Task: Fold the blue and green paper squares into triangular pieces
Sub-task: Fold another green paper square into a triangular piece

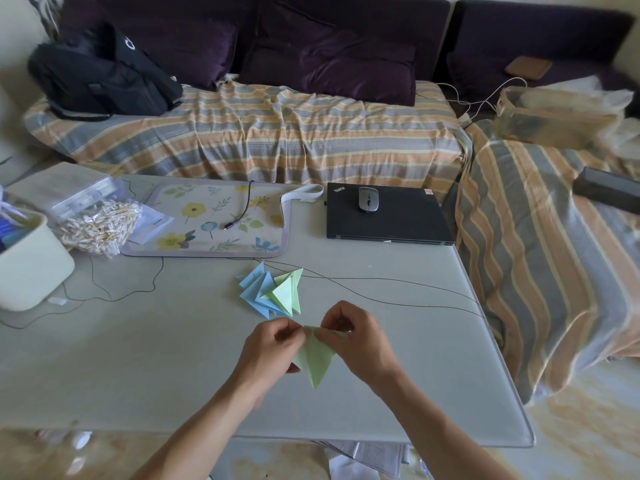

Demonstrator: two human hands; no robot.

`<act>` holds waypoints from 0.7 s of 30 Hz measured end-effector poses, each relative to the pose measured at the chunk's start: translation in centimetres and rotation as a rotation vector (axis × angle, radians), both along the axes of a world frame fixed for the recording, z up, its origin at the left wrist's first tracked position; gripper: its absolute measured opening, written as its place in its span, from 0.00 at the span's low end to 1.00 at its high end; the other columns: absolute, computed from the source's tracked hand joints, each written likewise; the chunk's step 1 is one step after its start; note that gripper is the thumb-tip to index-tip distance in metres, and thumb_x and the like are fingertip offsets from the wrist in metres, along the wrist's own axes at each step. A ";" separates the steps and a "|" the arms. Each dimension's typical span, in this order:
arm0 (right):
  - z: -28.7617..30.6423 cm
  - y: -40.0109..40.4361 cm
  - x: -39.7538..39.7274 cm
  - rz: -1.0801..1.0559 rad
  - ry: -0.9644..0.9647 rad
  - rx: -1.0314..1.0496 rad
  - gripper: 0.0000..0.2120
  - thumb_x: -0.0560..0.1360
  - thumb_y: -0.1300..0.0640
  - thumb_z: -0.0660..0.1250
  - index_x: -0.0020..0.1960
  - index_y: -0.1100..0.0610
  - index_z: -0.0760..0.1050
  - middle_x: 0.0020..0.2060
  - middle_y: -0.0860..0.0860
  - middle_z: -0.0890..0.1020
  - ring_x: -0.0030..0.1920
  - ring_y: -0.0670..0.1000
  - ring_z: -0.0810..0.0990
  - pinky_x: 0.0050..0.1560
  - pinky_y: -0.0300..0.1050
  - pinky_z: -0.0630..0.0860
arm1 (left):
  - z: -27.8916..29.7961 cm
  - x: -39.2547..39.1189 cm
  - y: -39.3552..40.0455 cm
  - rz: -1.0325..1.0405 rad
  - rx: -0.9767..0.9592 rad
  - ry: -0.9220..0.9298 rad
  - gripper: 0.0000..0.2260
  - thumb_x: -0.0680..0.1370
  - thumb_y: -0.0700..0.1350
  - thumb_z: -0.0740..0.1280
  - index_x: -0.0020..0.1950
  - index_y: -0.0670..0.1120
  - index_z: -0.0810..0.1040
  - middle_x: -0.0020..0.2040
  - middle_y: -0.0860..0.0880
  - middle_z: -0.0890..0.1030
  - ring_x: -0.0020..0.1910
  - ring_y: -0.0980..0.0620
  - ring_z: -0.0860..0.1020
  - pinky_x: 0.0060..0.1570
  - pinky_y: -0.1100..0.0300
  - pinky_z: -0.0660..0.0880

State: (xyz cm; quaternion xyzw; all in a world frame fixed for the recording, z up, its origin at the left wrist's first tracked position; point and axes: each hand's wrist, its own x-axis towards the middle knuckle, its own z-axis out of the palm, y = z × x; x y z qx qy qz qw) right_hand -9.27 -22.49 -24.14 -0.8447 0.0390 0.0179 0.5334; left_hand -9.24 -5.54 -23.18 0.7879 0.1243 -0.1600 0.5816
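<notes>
A green paper piece hangs between my hands above the table, its point aimed down toward me. My left hand pinches its upper left corner. My right hand pinches the upper edge from the right. Just beyond my hands lies a pile of folded triangles: several blue ones on the left and green ones on the right, overlapping each other.
The grey table also holds a closed black laptop with a mouse, a floral mat with a cable end, a bag of cotton swabs, a cream bin and thin dark wires. A striped sofa stands behind.
</notes>
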 end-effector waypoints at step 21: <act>0.4 0.1 -0.2 -0.002 0.056 0.050 0.03 0.74 0.58 0.73 0.45 0.51 0.83 0.37 0.47 0.86 0.38 0.45 0.84 0.42 0.40 0.79 | 0.2 0.0 0.4 -0.005 -0.139 -0.027 0.02 0.75 0.36 0.75 0.46 0.42 0.84 0.39 0.45 0.83 0.36 0.46 0.84 0.46 0.50 0.85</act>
